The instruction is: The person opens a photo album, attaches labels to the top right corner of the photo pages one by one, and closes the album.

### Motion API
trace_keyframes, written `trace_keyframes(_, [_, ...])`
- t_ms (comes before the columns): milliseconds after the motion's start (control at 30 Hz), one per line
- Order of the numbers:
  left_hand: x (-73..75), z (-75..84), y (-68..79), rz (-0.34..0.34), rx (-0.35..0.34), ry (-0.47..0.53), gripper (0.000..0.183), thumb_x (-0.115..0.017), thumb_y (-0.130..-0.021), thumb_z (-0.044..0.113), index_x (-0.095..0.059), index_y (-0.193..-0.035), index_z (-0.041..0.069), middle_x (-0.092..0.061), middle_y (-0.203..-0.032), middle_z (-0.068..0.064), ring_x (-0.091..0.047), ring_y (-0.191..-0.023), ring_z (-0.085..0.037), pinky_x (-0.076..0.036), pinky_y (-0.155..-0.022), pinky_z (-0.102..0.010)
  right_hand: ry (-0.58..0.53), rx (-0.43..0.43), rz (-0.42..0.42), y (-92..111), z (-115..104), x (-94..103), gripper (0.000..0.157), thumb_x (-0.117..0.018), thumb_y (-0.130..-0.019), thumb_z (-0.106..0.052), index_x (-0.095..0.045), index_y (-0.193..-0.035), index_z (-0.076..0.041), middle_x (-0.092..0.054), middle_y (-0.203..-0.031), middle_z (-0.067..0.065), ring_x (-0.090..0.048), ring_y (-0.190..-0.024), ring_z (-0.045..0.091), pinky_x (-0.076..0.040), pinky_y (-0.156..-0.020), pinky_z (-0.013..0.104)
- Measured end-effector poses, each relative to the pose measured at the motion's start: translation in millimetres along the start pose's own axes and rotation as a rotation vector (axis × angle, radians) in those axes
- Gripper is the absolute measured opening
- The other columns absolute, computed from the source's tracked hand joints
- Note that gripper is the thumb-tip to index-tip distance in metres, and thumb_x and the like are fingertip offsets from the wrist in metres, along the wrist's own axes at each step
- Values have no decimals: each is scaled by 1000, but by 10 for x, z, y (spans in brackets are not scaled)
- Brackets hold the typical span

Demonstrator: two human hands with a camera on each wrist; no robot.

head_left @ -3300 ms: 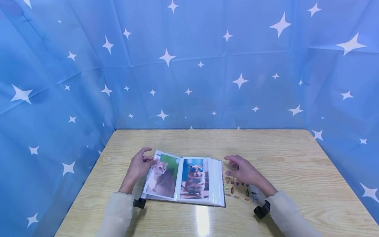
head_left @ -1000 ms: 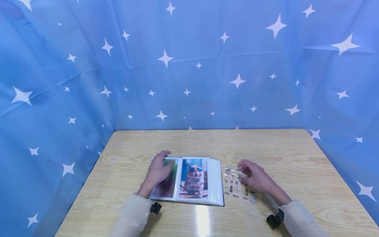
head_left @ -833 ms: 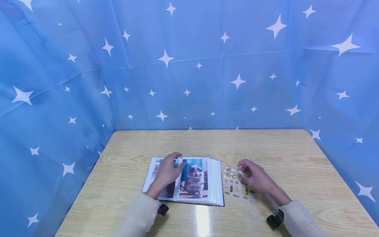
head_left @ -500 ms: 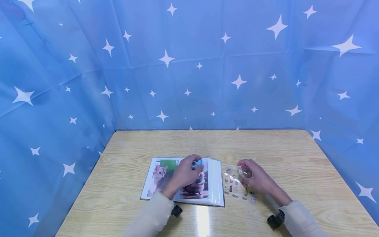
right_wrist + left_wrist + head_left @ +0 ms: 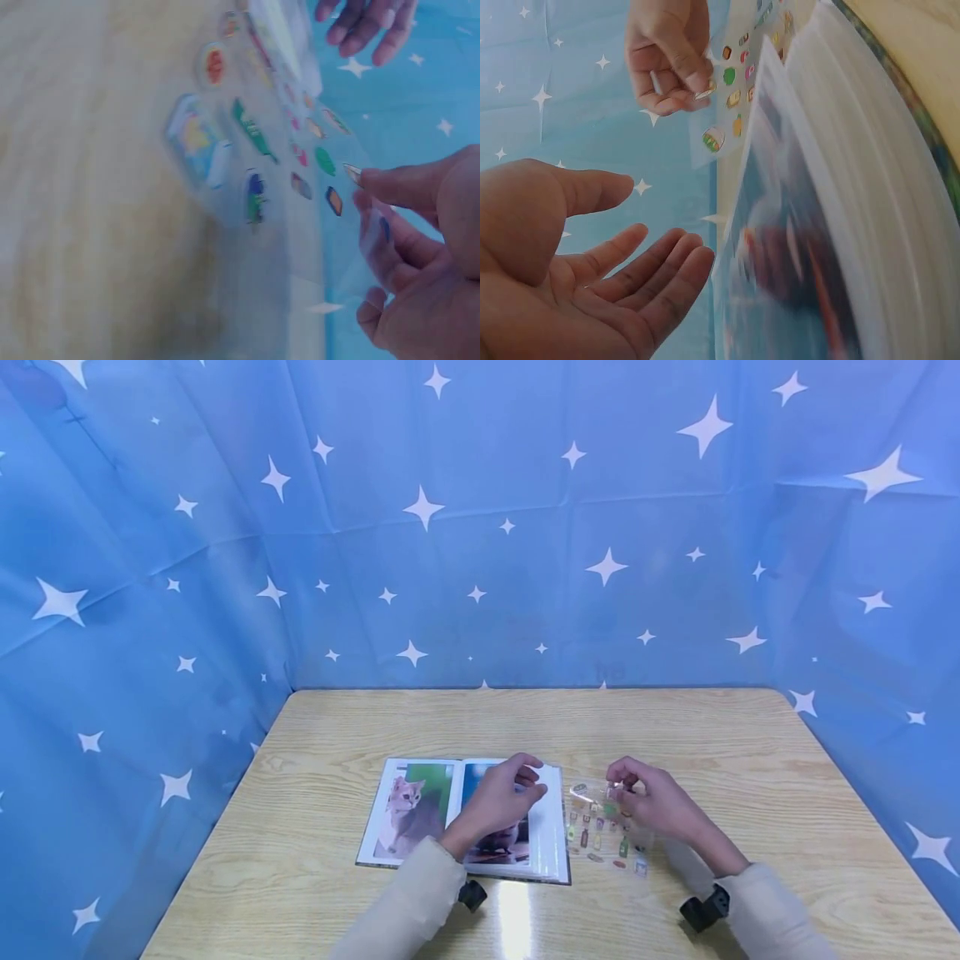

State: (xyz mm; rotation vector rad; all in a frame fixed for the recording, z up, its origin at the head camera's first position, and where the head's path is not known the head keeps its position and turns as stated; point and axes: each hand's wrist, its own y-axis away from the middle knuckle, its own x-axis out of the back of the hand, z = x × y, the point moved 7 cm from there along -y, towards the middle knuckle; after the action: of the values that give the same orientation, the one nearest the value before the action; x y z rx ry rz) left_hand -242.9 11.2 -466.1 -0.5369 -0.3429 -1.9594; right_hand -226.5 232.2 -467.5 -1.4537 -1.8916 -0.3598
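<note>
Wooden tabletop (image 5: 480, 727); sticker sheet (image 5: 597, 841), blurred bottle label (image 5: 253, 130)

Sleeves (image 5: 780, 914) are plain off-wht, w/ blk cam (image 5: 703, 911) worn at ea. wrist.

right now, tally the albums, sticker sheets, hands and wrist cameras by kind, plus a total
Open photo album: 1
Transparent sticker sheet: 1
Left hand and right hand: 2
Left wrist camera and right wrist camera: 2
Total: 6

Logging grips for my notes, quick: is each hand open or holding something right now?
Left hand: open, holding nothing, above the photo album.
Right hand: closed, pinching the clear sticker sheet.
</note>
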Motion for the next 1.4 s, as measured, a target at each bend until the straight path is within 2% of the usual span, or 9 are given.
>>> trace_keyframes(100, [-64,14,-32,-23,30,48,38,-62,-99,25,-57,-134,11,-67,-119,-7,-65,-106,-15,-55,-84,-29,4,30,-5,-11,-57,37,19,-65,-90,7,-62,-99,-9,-62,-88,-2,-55,-81,9,-47,-66,27])
trace_keyframes(233, [-153,17,-86,-42,79,124,41,-64,-98,24,-54,-136,13,-64,-124,-9,-63,-111,-17,-55,-86,-32,-1,28,-22,-42,-92,51,18,-67,-89,5,-64,-99,-10,-64,-90,-4,-56,-81,8,-47,-66,27])
trace_keyframes(400, [-265,11,-169,-55,115,209,45,-67,-96,25,-52,-138,17,-65,-125,-2,-62,-113,-14,-54,-89,-33,2,37,-42,-88,-186,69,18,-67,-89,3,-66,-98,-12,-68,-94,0,-59,-84,10,-46,-68,26])
trace_keyframes(633, [-344,109,-247,-78,63,315,47,-68,-95,21,-50,-138,22,-70,-119,-2,-66,-101,-8,-53,-89,-30,-2,25,-63,-141,-298,119,23,-66,-92,1,-65,-99,-21,-68,-98,-2,-60,-85,8,-48,-69,29])
trace_keyframes(867, [-375,136,-252,-81,108,430,47,-69,-94,15,-52,-137,26,-73,-104,3,-69,-93,-11,-55,-88,-33,-15,15,-60,-164,-344,165,18,-67,-92,-2,-69,-103,-15,-69,-95,-1,-61,-87,11,-49,-71,31])
trace_keyframes(1033, [-393,147,-261,-80,127,442,48,-69,-94,16,-53,-138,27,-74,-100,8,-70,-89,-11,-53,-90,-37,-5,12,-47,-166,-355,182,17,-67,-92,-3,-70,-106,-11,-70,-96,-3,-61,-87,11,-44,-72,33])
trace_keyframes(1200, [-386,172,-276,-77,107,443,43,-66,-96,17,-55,-136,30,-75,-101,9,-70,-90,-10,-52,-92,-39,14,27,-19,-164,-356,195,18,-69,-92,-5,-72,-109,-11,-72,-101,1,-62,-85,10,-44,-73,32])
trace_keyframes(1300, [-381,174,-274,-79,112,456,41,-64,-97,17,-55,-134,33,-75,-101,9,-70,-91,-11,-50,-95,-42,22,29,-15,-164,-349,200,20,-68,-92,-7,-73,-111,-12,-72,-100,-3,-61,-84,8,-44,-72,31])
trace_keyframes(1400, [-375,174,-271,-80,121,468,42,-64,-97,18,-55,-136,30,-75,-100,9,-70,-91,-12,-49,-98,-45,31,49,-5,-164,-352,204,21,-69,-92,-6,-74,-111,-13,-71,-99,-7,-61,-85,7,-46,-73,33])
